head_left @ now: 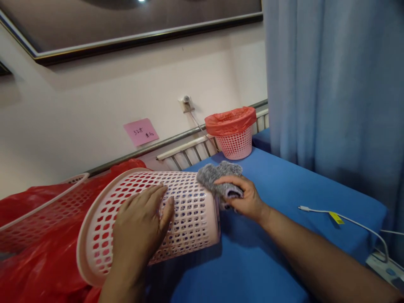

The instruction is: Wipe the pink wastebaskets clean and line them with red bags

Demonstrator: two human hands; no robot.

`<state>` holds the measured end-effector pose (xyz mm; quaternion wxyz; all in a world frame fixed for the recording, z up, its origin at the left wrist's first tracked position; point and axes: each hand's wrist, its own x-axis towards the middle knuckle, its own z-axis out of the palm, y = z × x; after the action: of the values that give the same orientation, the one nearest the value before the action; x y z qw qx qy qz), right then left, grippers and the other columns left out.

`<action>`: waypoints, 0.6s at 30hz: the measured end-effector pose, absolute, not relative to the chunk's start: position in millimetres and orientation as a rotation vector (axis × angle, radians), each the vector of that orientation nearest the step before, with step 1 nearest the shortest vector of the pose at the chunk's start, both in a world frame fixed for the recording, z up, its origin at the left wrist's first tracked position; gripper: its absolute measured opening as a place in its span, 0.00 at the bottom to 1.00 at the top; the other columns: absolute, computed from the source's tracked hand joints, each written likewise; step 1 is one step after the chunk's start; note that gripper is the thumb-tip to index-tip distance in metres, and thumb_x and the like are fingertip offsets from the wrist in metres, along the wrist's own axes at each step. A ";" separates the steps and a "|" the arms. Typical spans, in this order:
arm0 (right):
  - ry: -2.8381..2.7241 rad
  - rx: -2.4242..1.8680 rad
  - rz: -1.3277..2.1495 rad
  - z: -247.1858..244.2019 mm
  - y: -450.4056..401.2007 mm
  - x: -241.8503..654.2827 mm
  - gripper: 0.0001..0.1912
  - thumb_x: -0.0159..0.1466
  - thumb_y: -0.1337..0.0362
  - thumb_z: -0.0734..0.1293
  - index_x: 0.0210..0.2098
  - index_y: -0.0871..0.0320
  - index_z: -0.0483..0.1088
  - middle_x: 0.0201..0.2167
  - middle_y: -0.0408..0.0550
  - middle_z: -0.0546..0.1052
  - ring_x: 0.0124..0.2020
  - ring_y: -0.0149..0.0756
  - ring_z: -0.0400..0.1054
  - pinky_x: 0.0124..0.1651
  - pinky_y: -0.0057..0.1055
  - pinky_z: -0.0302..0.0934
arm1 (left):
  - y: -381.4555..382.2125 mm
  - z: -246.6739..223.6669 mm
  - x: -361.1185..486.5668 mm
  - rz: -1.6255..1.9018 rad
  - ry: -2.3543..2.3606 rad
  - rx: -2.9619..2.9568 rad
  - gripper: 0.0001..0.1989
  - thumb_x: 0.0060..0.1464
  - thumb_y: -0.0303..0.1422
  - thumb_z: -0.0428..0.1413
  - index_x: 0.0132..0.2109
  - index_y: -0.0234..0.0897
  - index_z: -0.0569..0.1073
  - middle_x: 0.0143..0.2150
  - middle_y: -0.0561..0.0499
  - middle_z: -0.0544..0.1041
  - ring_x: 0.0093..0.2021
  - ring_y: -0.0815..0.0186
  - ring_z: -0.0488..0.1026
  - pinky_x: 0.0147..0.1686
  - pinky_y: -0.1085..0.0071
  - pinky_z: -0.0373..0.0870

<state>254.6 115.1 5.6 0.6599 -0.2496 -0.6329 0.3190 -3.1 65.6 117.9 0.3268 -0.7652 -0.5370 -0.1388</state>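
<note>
A pale pink perforated plastic basket point(189, 223) lies on its side over the blue-covered surface, its wide rim to the left and its base to the right. My left hand point(140, 221) rests on the upper side of its wall, fingers stretched out and thumb apart. With my right hand point(244, 195) I grip a fuzzy grey cloth point(211, 176), which is bunched up and touches the basket near its base edge. The fingertips of the right hand are partly hidden by the cloth.
Another pink basket point(235, 145) lined with a red bag stands at the back. Red plastic bags point(47, 269) and another basket point(41, 210) lie left. A white cable point(315, 210) crosses the blue cover point(277, 185) at right. A blue curtain point(331, 84) hangs beyond.
</note>
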 end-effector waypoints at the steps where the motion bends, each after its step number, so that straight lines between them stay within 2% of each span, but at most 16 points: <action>1: -1.498 -0.458 0.753 11.0 107.3 257.1 0.22 0.52 0.72 0.70 0.45 0.52 0.84 0.41 0.44 0.85 0.42 0.38 0.78 0.48 0.31 0.71 | 65.5 117.7 -3.5 -0.368 -1.401 -2.003 0.32 0.72 0.47 0.40 0.56 0.30 0.81 0.56 0.35 0.84 0.57 0.42 0.80 0.60 0.45 0.70; 3: -1.549 -0.374 0.857 16.7 100.0 259.6 0.21 0.52 0.74 0.70 0.43 0.52 0.84 0.40 0.44 0.85 0.39 0.37 0.78 0.44 0.30 0.70 | 65.5 117.5 -4.1 -0.380 -1.380 -2.004 0.31 0.71 0.46 0.41 0.56 0.30 0.82 0.55 0.36 0.85 0.56 0.42 0.81 0.59 0.46 0.71; 6: -1.401 -0.499 0.977 12.7 111.0 256.2 0.20 0.55 0.71 0.70 0.47 0.54 0.83 0.40 0.44 0.84 0.37 0.35 0.77 0.41 0.29 0.71 | 66.6 117.5 -4.9 -0.398 -1.353 -2.009 0.31 0.71 0.46 0.42 0.54 0.30 0.83 0.54 0.36 0.86 0.54 0.42 0.81 0.57 0.45 0.73; 10: -1.210 -0.760 1.002 -6.2 144.4 246.3 0.22 0.56 0.66 0.71 0.50 0.55 0.81 0.41 0.45 0.84 0.40 0.37 0.78 0.47 0.34 0.72 | 68.6 117.6 -5.7 -0.409 -1.346 -2.008 0.31 0.71 0.47 0.42 0.54 0.29 0.83 0.53 0.36 0.86 0.54 0.41 0.82 0.57 0.44 0.73; 15: -1.167 -0.960 0.965 -27.1 168.4 237.8 0.21 0.53 0.69 0.70 0.47 0.56 0.81 0.41 0.46 0.85 0.41 0.41 0.79 0.51 0.41 0.73 | 67.6 117.9 -5.3 -0.417 -1.350 -1.999 0.31 0.71 0.46 0.42 0.55 0.29 0.83 0.53 0.36 0.86 0.54 0.40 0.82 0.56 0.42 0.74; 18: -1.171 -0.977 0.911 -25.8 161.7 237.4 0.21 0.54 0.69 0.69 0.47 0.54 0.81 0.43 0.46 0.85 0.45 0.41 0.78 0.55 0.42 0.71 | 66.5 118.1 -4.8 -0.415 -1.350 -1.998 0.31 0.71 0.46 0.42 0.54 0.29 0.83 0.52 0.36 0.86 0.53 0.40 0.82 0.55 0.42 0.75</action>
<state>237.4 161.7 -25.8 0.6307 -0.4269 -0.5114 0.3981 -4.8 66.5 118.1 0.3404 -0.7679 -0.5188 -0.1593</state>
